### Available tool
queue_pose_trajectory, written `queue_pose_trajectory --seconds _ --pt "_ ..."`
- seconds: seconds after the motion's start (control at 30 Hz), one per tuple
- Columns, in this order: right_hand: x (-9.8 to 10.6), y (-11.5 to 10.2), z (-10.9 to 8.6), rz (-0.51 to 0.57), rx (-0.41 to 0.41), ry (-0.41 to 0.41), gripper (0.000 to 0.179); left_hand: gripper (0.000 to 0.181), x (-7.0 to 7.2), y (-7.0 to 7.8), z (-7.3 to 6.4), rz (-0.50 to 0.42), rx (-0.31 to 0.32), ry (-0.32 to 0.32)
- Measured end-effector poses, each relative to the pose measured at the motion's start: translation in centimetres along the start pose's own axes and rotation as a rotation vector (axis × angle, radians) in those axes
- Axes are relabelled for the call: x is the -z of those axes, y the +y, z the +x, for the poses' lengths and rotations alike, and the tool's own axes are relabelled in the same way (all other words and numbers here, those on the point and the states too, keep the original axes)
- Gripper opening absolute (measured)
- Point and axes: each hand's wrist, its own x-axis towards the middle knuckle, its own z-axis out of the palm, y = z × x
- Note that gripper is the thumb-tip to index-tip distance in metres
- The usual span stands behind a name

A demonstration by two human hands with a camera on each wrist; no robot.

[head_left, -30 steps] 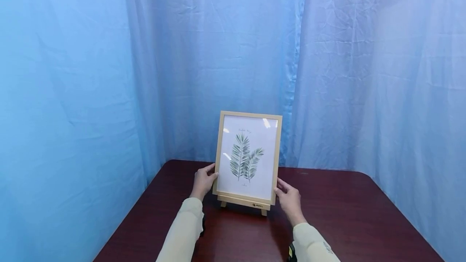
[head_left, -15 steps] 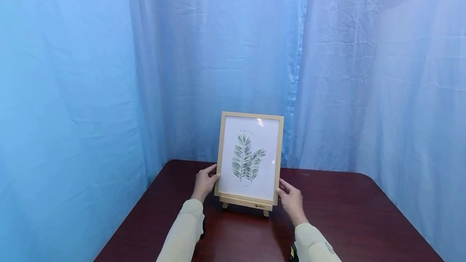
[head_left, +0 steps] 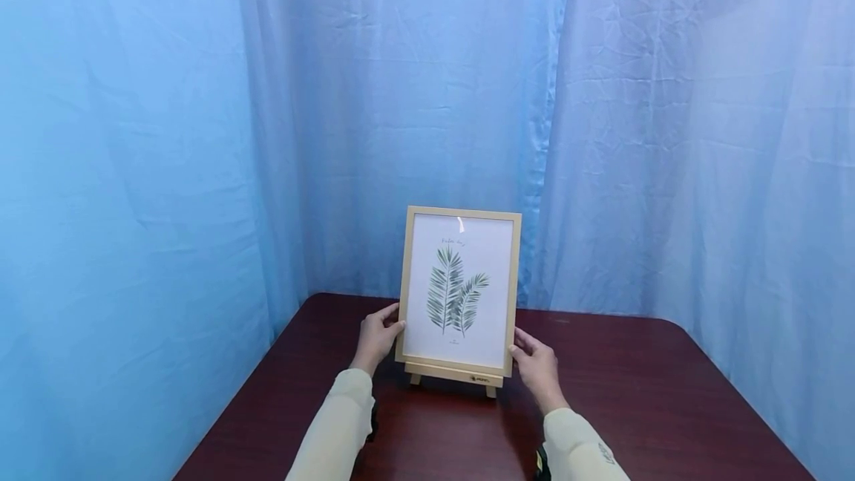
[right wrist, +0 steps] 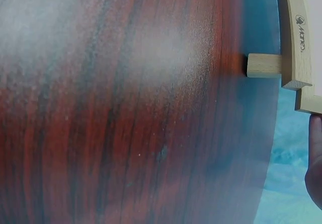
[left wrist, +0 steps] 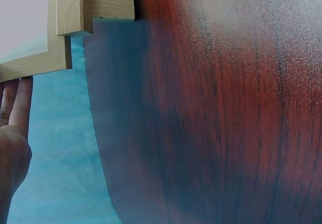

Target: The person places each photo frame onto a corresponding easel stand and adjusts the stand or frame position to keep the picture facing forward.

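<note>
A light wood picture frame (head_left: pixel 457 284) with a print of green fern-like leaves stands upright, leaning slightly back, on a small wooden easel (head_left: pixel 454 375). My left hand (head_left: pixel 377 336) holds the frame's left side low down, thumb at the front edge. On the opposite side my right hand (head_left: pixel 536 371) grips the lower right edge, thumb also in front. The left wrist view shows fingers (left wrist: pixel 21 103) against the side of the frame near its bottom corner. In the right wrist view a fingertip (right wrist: pixel 315 123) touches the other corner, below the easel's ledge (right wrist: pixel 297 43).
The easel's short legs (head_left: pixel 491 392) rest on a dark red wooden table (head_left: pixel 601 407) with rounded far corners. Pale blue curtains (head_left: pixel 414 95) hang behind the table and along both sides.
The frame and both hands appear very slightly further right, while the view itself has shifted a little. The light reflection on the glass has slid left. Both hands keep their hold.
</note>
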Motion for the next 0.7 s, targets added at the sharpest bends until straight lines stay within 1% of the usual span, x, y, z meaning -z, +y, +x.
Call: queue_pose_trajectory --seconds 0.1,0.2,0.47,0.7 --pt "0.04 -0.04 -0.02 -0.017 0.005 0.0 0.04 0.045 0.07 -0.09 -0.04 -0.004 0.005 -0.003" --pt "0.12 -0.09 -0.03 -0.028 -0.002 -0.001 0.04 0.044 0.09 -0.07 -0.18 -0.007 -0.006 -0.005" --pt "0.34 -0.1 0.3 -0.011 -0.014 -0.021 0.041 0.044 0.13 0.14 -0.48 -0.042 -0.001 -0.012" --pt "0.24 -0.19 0.33 -0.024 -0.011 -0.02 0.04 0.044 0.33 0.05 -0.51 -0.042 -0.006 -0.016"
